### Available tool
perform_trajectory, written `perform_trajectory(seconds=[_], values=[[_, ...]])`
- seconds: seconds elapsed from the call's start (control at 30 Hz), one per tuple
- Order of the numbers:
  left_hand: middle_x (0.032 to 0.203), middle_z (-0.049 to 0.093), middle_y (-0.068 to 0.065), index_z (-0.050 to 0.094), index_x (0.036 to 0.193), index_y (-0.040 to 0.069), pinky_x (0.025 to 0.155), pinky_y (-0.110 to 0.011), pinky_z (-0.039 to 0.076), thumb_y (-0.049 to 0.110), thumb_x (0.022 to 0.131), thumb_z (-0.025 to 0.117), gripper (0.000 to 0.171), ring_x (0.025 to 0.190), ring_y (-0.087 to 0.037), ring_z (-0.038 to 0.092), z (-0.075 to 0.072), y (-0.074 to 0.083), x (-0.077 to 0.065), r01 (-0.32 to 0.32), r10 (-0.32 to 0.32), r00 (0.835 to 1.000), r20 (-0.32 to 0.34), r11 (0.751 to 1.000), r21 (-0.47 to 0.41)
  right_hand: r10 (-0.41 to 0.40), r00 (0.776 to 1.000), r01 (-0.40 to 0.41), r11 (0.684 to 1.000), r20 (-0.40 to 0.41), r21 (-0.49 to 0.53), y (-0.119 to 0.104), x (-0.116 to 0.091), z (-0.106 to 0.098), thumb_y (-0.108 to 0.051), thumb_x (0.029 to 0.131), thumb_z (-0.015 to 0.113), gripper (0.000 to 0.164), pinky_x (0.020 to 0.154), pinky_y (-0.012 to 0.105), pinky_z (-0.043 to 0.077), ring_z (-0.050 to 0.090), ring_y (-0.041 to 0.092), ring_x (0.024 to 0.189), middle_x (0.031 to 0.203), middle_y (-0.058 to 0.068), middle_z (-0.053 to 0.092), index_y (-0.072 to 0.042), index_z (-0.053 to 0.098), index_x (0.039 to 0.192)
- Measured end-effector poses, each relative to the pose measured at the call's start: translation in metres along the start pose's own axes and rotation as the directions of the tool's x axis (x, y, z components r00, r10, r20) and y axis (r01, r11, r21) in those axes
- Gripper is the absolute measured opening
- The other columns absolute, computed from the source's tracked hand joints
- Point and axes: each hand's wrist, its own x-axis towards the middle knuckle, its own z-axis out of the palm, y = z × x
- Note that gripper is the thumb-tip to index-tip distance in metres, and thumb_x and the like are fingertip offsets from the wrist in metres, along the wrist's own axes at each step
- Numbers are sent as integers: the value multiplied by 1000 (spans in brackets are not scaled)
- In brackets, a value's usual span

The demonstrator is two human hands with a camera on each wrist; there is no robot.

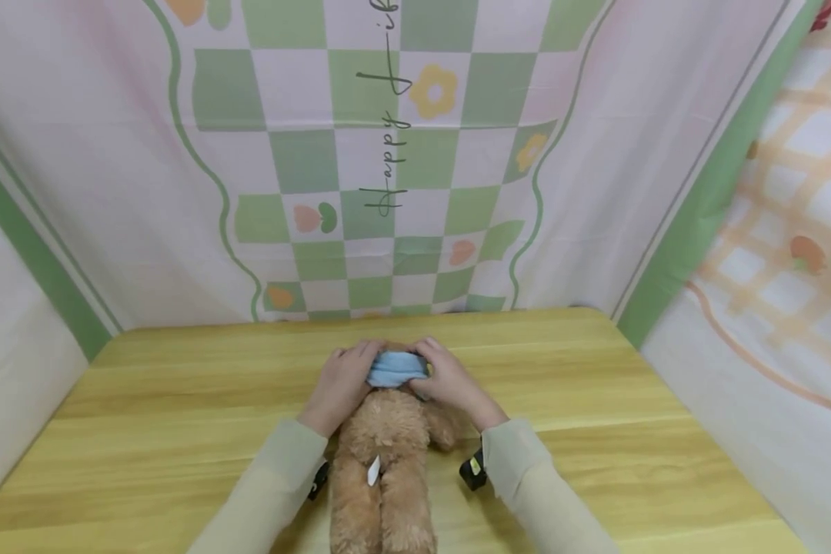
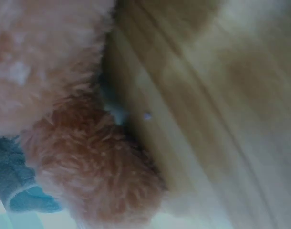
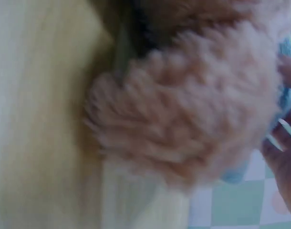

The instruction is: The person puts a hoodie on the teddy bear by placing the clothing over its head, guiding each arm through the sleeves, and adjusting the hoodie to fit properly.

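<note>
A brown plush toy (image 1: 386,423) lies on its back or front along the table, head end away from me, with a small white tag (image 1: 374,471) between its legs. Folded light blue cloth (image 1: 396,369) covers the head end. My left hand (image 1: 341,383) holds the cloth's left side, its thumb hidden. On the other side my right hand (image 1: 452,382) pinches the cloth between thumb and fingers. The left wrist view has a furry limb (image 2: 93,167) beside the blue cloth (image 2: 21,179); in the right wrist view, fingers (image 3: 286,162) reach the cloth past another limb (image 3: 193,109).
The wood-grain table (image 1: 180,431) ends at a hanging curtain (image 1: 298,161) with green checks and lettering. More patterned fabric (image 1: 789,254) hangs on the right. A black wrist device (image 1: 474,469) sits under the right sleeve (image 1: 526,462).
</note>
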Motion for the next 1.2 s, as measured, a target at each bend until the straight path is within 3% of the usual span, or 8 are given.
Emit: perform_trajectory(seconds=[0.13, 0.23, 0.33, 0.57, 0.7, 0.87, 1.0, 1.2], values=[[121, 61, -10, 54, 131, 9, 86, -46, 51, 20, 85, 72, 50, 104, -26, 62, -7, -4, 1, -16, 28, 994, 103, 993, -119, -37, 996, 31, 998, -86, -62, 1, 0, 7, -2, 80, 66, 27, 75, 35, 44, 51, 21, 90, 102, 10, 58, -5, 62, 106], [130, 55, -12, 52, 135, 9, 87, -47, 50, 28, 85, 69, 57, 103, -28, 60, -17, -5, 4, 51, 18, 970, 243, 960, -275, -70, 989, 56, 993, -131, -105, 1, -1, 13, 0, 79, 66, 20, 68, 29, 36, 43, 15, 81, 91, 5, 56, -7, 63, 97], [132, 52, -12, 50, 137, 10, 87, -45, 51, 32, 90, 64, 54, 104, -27, 60, -22, -6, 4, 80, 29, 950, 312, 940, -331, -91, 982, 68, 988, -163, -140, 2, -3, 18, 1, 79, 68, 16, 65, 26, 31, 39, 13, 76, 84, 3, 54, -9, 63, 90], [111, 62, -6, 59, 120, 14, 90, -45, 50, 26, 87, 68, 35, 97, -22, 62, -13, -6, 3, 1, 25, 988, 153, 986, -168, -173, 969, 153, 981, -178, -123, 1, -6, 20, 1, 81, 68, 16, 67, 25, 42, 50, 15, 79, 93, 7, 60, -8, 66, 94], [106, 64, -3, 62, 107, 18, 94, -51, 45, 22, 83, 73, 27, 96, -20, 63, -9, -7, 4, -19, 26, 996, 89, 997, -80, -257, 953, 253, 966, -159, -44, 4, -12, 14, -1, 79, 67, 20, 70, 28, 46, 52, 19, 84, 100, 12, 57, -4, 68, 98], [89, 62, 1, 58, 88, 19, 82, -46, 47, 12, 82, 74, 18, 79, -20, 63, -7, -5, 3, -54, 55, 998, -21, 998, 35, -360, 925, 358, 933, -124, -37, 3, -18, 10, -2, 87, 56, 20, 80, 37, 51, 55, 26, 96, 109, 17, 56, -2, 71, 101], [88, 62, 0, 62, 92, 17, 77, -44, 48, 13, 82, 74, 16, 76, -19, 63, -5, -4, 1, -51, 56, 995, -86, 997, 60, -269, 958, 267, 963, -101, -27, -5, -14, 7, -3, 96, 48, 24, 86, 43, 51, 58, 32, 106, 119, 19, 57, -1, 68, 110], [103, 65, -2, 67, 108, 18, 82, -42, 54, 16, 84, 72, 25, 92, -17, 64, -4, -1, -2, -97, 94, 992, -86, 995, -29, -154, 988, 154, 984, 9, -92, -11, 0, -7, -4, 97, 51, 29, 90, 45, 52, 59, 32, 110, 121, 17, 59, -5, 64, 122]])
